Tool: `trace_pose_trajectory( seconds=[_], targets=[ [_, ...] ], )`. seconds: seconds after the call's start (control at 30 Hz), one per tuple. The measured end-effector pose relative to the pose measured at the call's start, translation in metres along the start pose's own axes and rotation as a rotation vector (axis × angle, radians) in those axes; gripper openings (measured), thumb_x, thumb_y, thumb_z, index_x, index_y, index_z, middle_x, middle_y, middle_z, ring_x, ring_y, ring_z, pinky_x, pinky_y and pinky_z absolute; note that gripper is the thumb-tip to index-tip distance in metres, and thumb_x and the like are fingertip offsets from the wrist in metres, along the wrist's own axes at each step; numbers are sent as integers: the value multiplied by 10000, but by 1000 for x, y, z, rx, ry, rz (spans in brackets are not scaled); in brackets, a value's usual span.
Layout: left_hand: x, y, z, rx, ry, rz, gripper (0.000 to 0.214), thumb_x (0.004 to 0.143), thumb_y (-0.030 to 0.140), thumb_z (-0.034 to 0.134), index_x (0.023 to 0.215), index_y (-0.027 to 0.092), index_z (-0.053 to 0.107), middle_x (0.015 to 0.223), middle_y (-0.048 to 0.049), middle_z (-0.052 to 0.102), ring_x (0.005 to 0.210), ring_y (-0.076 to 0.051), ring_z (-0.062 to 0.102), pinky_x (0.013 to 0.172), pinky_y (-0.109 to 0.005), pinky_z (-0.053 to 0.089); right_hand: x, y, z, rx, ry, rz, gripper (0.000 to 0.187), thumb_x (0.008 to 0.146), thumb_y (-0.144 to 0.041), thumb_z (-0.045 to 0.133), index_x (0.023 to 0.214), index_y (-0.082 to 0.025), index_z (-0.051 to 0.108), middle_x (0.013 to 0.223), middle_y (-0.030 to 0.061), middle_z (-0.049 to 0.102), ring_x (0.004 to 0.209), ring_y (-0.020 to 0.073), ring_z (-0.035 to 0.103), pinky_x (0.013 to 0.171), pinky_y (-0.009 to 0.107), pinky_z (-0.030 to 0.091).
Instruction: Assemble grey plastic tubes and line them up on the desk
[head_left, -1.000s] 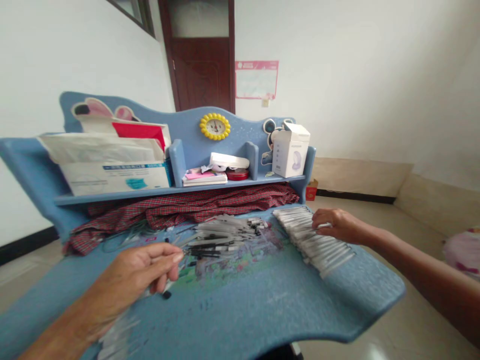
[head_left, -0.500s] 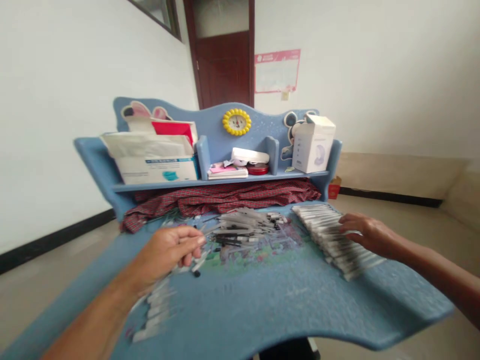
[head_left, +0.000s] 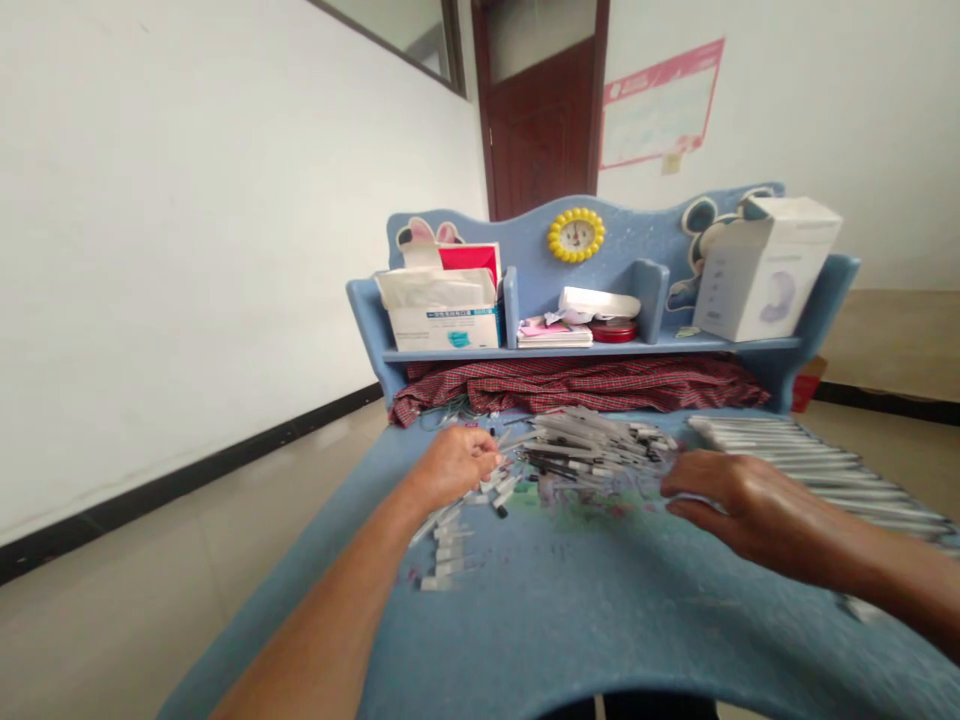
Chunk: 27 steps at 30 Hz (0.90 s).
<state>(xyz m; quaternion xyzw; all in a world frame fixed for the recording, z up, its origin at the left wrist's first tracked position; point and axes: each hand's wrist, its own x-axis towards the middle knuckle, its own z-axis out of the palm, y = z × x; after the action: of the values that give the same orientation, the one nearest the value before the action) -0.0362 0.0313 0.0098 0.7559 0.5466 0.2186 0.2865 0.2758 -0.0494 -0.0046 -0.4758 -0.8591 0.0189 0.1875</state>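
My left hand (head_left: 463, 465) is closed in a pinch above the small white, cap-like pieces (head_left: 450, 550) at the left of the desk. Whatever lies between its fingertips is too small to make out. To its right is a loose heap of grey and black pen parts (head_left: 585, 443). My right hand (head_left: 720, 495), slightly blurred, hovers at the right edge of that heap with thumb and fingers apart and nothing seen between them. Behind its wrist lies a row of slim pens (head_left: 802, 465), side by side and partly hidden by the forearm.
The blue desk (head_left: 585, 600) has a raised back shelf (head_left: 465, 354). On the shelf stand a mask box (head_left: 446, 325), a small stack of papers (head_left: 555, 336), a red tin (head_left: 613, 331) and a white box (head_left: 769, 270). Checked cloth (head_left: 585, 385) lies bunched below.
My right hand has moved left, from over the row of pens to the edge of the heap. The left hand stays by the white pieces. The whole view has swung left.
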Motion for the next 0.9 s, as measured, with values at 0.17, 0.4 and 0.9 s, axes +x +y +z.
trace_pose_trajectory(
  seconds=[0.17, 0.4, 0.9],
  targets=[
    [0, -5, 1, 114, -95, 35, 170, 697, 288, 509, 688, 149, 606, 529, 26, 560, 459, -108, 502, 462, -206, 357, 63, -41, 21, -119, -254, 75, 179, 818, -252, 493, 833, -212, 666, 802, 70, 690, 761, 220, 636, 643, 305, 428],
    [0, -6, 1, 224, -89, 84, 141, 677, 192, 512, 664, 144, 644, 530, 33, 543, 531, -114, 506, 520, -207, 338, 108, -42, 41, -319, -271, 176, 263, 799, -246, 467, 967, -205, 665, 885, 126, 696, 841, 269, 652, 677, 340, 457],
    [0, -10, 11, 422, -74, 160, 142, 702, 207, 520, 685, 176, 657, 544, 35, 529, 565, -120, 490, 564, -213, 322, 121, -24, 58, -362, -264, 274, 296, 803, -255, 456, 953, -137, 682, 928, 186, 679, 869, 292, 651, 709, 375, 490]
  ],
)
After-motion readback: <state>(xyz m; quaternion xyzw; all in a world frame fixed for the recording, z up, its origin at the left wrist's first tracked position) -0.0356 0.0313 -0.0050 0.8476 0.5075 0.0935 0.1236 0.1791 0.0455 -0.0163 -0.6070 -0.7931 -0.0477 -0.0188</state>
